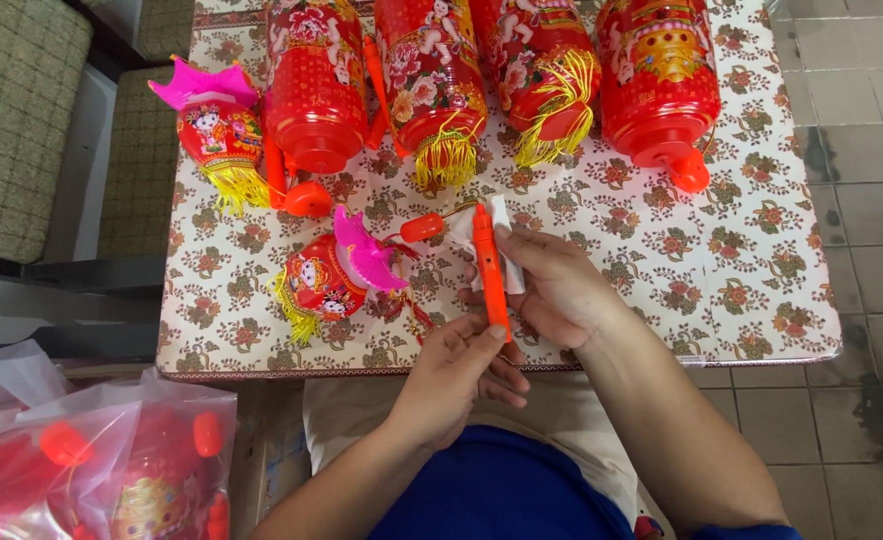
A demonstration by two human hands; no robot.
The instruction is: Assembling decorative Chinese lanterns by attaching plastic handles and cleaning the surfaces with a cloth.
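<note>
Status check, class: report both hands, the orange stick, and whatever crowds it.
Left hand pinches orange stick low. Right hand holds white cloth against it. Small lantern close beside.

Both hands meet in front of the torso, forearms angling in from below.

The left hand [456,375] sits lower, fingers curled and thumb pressed up in a pinch at its tip. The right hand [553,285] lies just above it, palm turned inward, fingers [506,238] loosely bent and closed in a grip.
</note>
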